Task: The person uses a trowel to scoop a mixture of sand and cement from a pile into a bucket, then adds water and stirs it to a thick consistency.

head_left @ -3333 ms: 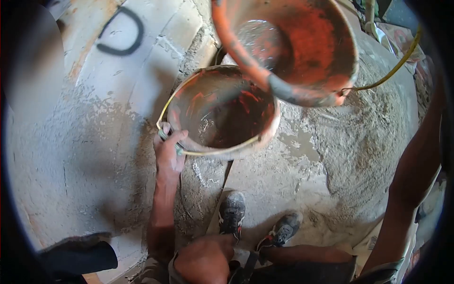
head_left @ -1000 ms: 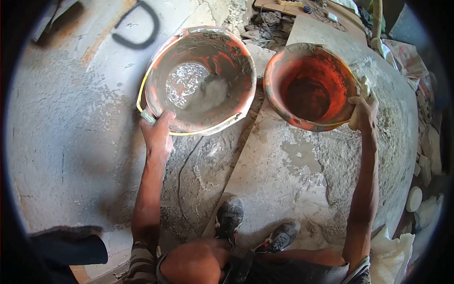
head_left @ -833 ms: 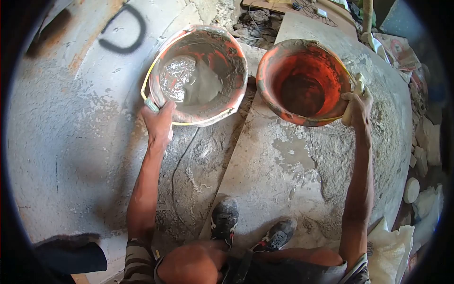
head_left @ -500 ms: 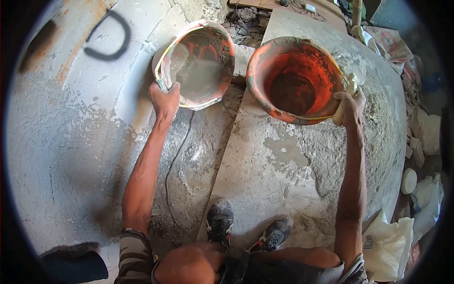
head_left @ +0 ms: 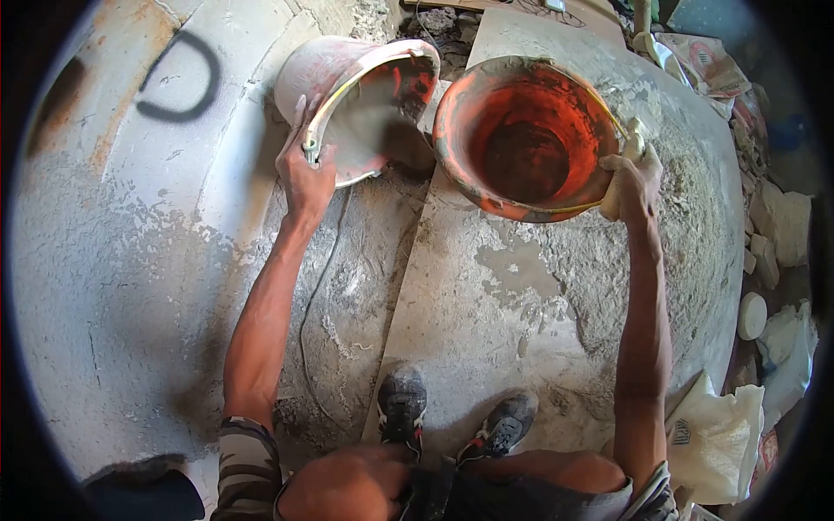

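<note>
Tipping the pale bucket (head_left: 327, 74) over on the left, our left hand (head_left: 304, 169) is clamped on its rim and handle; on the right, our right hand (head_left: 632, 181) grips the orange bucket (head_left: 543, 204), mouth up, beyond our shoes (head_left: 403, 404)!

The floor (head_left: 356, 304) is grey, rough and dusty; a long pale board (head_left: 452, 304) lies on it, bearing a pair of dark shoes (head_left: 402, 404), a damp patch (head_left: 521, 271) and, toward its right side, a broad layer of coarse grey grit (head_left: 669, 286); a thin cable (head_left: 311, 313) curves along just left of the board; rubble (head_left: 439, 19) lies near its far end; to the right are broken stones (head_left: 766, 260), a round white disc (head_left: 751, 316) and a pale sack (head_left: 712, 430).
</note>
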`<state>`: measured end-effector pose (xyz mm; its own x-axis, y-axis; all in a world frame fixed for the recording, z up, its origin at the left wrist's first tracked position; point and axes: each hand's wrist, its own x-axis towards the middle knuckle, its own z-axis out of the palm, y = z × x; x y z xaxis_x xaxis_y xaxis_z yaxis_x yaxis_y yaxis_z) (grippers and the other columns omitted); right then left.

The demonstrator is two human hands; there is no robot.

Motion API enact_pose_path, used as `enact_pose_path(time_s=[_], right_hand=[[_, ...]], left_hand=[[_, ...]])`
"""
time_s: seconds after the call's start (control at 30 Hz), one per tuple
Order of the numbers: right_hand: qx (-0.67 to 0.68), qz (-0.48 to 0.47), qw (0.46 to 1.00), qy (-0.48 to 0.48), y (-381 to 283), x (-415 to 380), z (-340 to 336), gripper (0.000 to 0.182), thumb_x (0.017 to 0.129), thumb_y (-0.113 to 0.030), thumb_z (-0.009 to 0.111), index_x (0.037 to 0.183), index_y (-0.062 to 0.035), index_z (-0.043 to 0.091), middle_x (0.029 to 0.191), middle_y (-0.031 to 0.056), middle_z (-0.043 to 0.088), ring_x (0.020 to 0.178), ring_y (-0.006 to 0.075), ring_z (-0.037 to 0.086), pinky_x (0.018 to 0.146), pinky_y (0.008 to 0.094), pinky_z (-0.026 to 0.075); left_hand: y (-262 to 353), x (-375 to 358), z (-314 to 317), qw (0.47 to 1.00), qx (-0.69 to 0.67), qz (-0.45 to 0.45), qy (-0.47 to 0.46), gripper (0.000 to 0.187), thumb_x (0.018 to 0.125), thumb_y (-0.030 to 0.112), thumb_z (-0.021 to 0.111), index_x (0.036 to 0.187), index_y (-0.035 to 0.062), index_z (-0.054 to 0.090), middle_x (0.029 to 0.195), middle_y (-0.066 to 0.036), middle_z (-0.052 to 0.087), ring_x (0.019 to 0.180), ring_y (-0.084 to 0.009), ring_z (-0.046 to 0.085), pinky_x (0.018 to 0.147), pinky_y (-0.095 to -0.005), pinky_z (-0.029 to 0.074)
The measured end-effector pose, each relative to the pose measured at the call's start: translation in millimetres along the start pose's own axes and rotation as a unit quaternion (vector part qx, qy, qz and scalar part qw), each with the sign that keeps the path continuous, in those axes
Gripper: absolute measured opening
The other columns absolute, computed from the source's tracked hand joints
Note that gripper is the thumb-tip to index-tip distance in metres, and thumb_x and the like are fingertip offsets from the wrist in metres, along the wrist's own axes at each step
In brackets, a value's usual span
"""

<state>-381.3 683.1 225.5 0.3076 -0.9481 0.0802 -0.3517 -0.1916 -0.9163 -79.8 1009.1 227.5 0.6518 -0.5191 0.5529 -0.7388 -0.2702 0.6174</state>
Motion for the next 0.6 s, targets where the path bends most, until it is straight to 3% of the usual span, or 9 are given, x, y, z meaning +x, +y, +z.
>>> enact_pose_path(time_s=[0.27, 0.33, 0.37, 0.4, 0.47, 0.5, 0.53, 0.6], right_hand=[[-0.028, -0.011, 1.000, 0.007, -2.9, -4.8, 1.2, 0.045, 0.065, -0.002, 0.070, 0.107, 0.0034, 0.057, 0.089, 0.0103, 0.064, 0.073, 0.0195, 0.062, 0.067, 0.0325, 0.053], [0.024, -0.020, 1.000, -0.004, -10.3, -9.8, 0.8, 0.043, 0.060, -0.007, 0.071, 0.099, 0.0052, 0.058, 0.086, 0.0147, 0.065, 0.073, 0.0246, 0.064, 0.068, 0.0362, 0.053], [0.004, -0.022, 1.000, 0.006, -3.3, -5.0, 1.6, 0.042, 0.061, -0.005, 0.070, 0.099, 0.0064, 0.057, 0.086, 0.0151, 0.065, 0.073, 0.0236, 0.064, 0.066, 0.0356, 0.054], [0.005, -0.022, 1.000, 0.009, -1.8, -6.3, 2.9, 0.042, 0.061, -0.005, 0.070, 0.099, 0.0064, 0.057, 0.086, 0.0151, 0.065, 0.073, 0.0236, 0.064, 0.066, 0.0356, 0.054], [0.063, -0.025, 0.998, -0.003, -3.1, -11.3, 6.8, 0.041, 0.061, -0.002, 0.070, 0.099, 0.0067, 0.057, 0.087, 0.0150, 0.065, 0.072, 0.0221, 0.064, 0.064, 0.0346, 0.054], [0.063, -0.025, 0.998, 0.000, 0.1, -12.2, 8.3, 0.041, 0.061, -0.002, 0.070, 0.099, 0.0067, 0.057, 0.087, 0.0150, 0.065, 0.072, 0.0221, 0.064, 0.064, 0.0346, 0.054], [0.070, -0.009, 0.997, -0.009, 4.9, -12.8, 11.3, 0.040, 0.061, -0.002, 0.070, 0.099, 0.0064, 0.057, 0.087, 0.0146, 0.065, 0.072, 0.0217, 0.063, 0.064, 0.0344, 0.054], [0.088, 0.021, 0.995, -0.030, 9.7, -14.9, 19.5, 0.040, 0.061, 0.000, 0.070, 0.098, 0.0058, 0.057, 0.087, 0.0137, 0.064, 0.071, 0.0211, 0.063, 0.063, 0.0340, 0.054]], left_hand=[[21.1, 15.1, -15.7, 0.986, 0.067, 0.151, -0.004, 0.069, 0.075, -0.014, 0.051, 0.139, 0.0101, 0.051, 0.149, -0.018, 0.040, 0.134, -0.0380, 0.042, 0.106, -0.0421, 0.044], [21.8, 20.3, -18.8, 0.983, 0.075, 0.165, 0.004, 0.071, 0.074, -0.015, 0.051, 0.140, 0.0104, 0.050, 0.149, -0.018, 0.039, 0.133, -0.0389, 0.042, 0.104, -0.0415, 0.046], [22.4, 22.7, -19.9, 0.986, 0.060, 0.153, 0.007, 0.069, 0.075, -0.015, 0.050, 0.139, 0.0104, 0.051, 0.148, -0.017, 0.041, 0.125, -0.0380, 0.052, 0.099, -0.0397, 0.051], [23.6, 23.3, -19.7, 0.986, 0.059, 0.156, 0.007, 0.069, 0.075, -0.015, 0.050, 0.139, 0.0104, 0.051, 0.148, -0.017, 0.041, 0.125, -0.0380, 0.052, 0.099, -0.0397, 0.051], [36.5, 24.0, -21.9, 0.997, -0.023, 0.058, 0.048, 0.067, 0.076, -0.017, 0.048, 0.139, 0.0087, 0.051, 0.149, -0.014, 0.041, 0.112, -0.0353, 0.062, 0.093, -0.0364, 0.055], [43.1, 24.1, -24.3, 0.996, -0.008, -0.063, 0.062, 0.053, 0.079, -0.012, 0.054, 0.130, 0.0006, 0.057, 0.134, -0.016, 0.057, 0.095, -0.0288, 0.069, 0.083, -0.0336, 0.056], [37.3, 26.1, -25.8, 0.996, -0.009, -0.060, 0.061, 0.053, 0.079, -0.012, 0.054, 0.130, 0.0006, 0.057, 0.134, -0.016, 0.057, 0.095, -0.0288, 0.069, 0.083, -0.0336, 0.056], [19.1, 29.8, -34.2, 0.990, 0.038, -0.090, 0.105, 0.034, 0.079, 0.003, 0.069, 0.111, -0.0081, 0.063, 0.093, -0.012, 0.069, 0.083, -0.0184, 0.065, 0.080, -0.0340, 0.050]])
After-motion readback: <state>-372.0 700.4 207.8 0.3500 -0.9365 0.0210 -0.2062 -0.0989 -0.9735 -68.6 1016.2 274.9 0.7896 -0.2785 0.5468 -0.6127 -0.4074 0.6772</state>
